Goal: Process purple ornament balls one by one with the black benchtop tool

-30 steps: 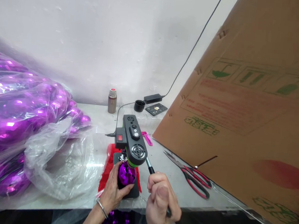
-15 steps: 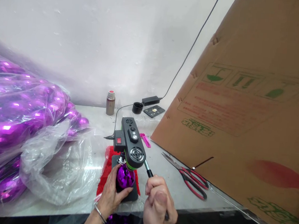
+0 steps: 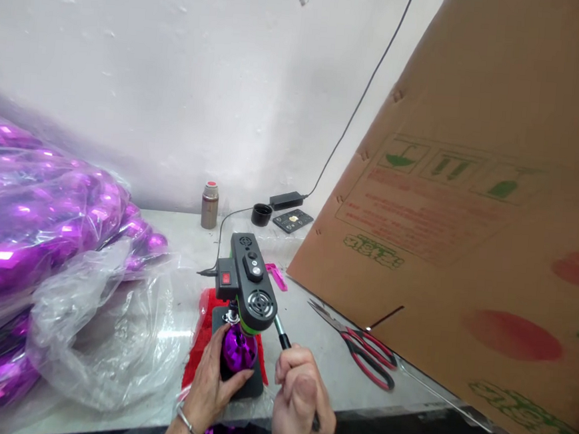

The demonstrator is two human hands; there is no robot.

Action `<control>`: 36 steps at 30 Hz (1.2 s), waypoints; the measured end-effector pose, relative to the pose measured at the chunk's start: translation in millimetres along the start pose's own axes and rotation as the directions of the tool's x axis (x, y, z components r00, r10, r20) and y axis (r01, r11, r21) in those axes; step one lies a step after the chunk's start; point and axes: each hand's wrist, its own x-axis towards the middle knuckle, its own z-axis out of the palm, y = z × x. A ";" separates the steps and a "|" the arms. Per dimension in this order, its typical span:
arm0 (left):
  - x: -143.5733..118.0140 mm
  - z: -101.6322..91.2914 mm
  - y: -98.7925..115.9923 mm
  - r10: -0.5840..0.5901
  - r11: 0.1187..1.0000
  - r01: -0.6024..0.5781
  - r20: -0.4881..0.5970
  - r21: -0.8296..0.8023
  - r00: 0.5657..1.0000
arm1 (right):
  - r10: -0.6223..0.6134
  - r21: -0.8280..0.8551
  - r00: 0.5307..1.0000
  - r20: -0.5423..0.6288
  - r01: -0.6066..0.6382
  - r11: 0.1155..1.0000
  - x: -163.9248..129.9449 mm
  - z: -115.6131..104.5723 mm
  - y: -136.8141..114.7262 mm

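A shiny purple ball (image 3: 240, 348) rests under the head of a small black-and-green bench drill press (image 3: 253, 278). My left hand (image 3: 210, 379) curves round the ball's left and near side, thumb and fingers against it. My right hand (image 3: 304, 400) is closed in a fist round the black grip of the lever (image 3: 280, 330), which slants down from the right side of the press. The drill tip and the spot where it meets the ball are hidden beneath the head. Under the dark base of the press lies a red cloth (image 3: 201, 340).
A clear bag of purple balls (image 3: 43, 224) fills the left side. At right leans a large cardboard box (image 3: 450, 209), with red-handled scissors (image 3: 359, 346) before it. Behind the press are a flask (image 3: 209, 205), a black cup (image 3: 261, 215), and a power adapter (image 3: 287, 200) with its cord.
The whole scene has shifted slightly left and down as my head moved. Both hands keep the same grips, and the ball stays under the press head.
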 end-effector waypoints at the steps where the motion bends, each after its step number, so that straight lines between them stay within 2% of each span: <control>1: -0.1 0.4 -0.4 0.003 1.000 -0.003 -0.003 0.002 1.000 | 0.003 0.002 1.000 -0.005 -0.003 1.000 -0.3 0.3 0.3; 13: -0.1 2.2 1.6 -0.013 1.000 0.013 -0.023 -0.028 1.000 | 0.032 0.019 0.999 -0.038 -0.031 0.999 1.0 5.1 -3.3; 19: 0.9 2.7 3.1 -0.025 0.999 0.024 -0.025 -0.045 0.999 | -0.006 0.007 0.997 -0.079 0.006 1.000 4.2 11.1 -4.7; 26: 3.1 1.8 5.5 -0.031 0.998 0.030 -0.008 -0.046 0.999 | -0.076 -0.003 0.991 -0.111 0.076 0.997 -9.7 14.9 2.8; 29: 2.7 1.3 4.6 -0.036 0.998 0.036 -0.004 -0.059 0.999 | -0.076 0.002 0.989 -0.125 0.077 0.997 -3.1 15.6 -1.3; 32: 3.0 0.2 5.2 -0.041 0.997 0.040 -0.006 -0.068 0.999 | -0.017 -0.008 0.992 -0.125 0.016 1.000 14.4 14.9 -13.7; 36: 5.7 -1.3 13.3 -0.069 0.992 0.066 -0.021 -0.107 0.997 | 0.139 -0.084 0.990 -0.031 -0.141 0.986 40.5 12.3 -32.1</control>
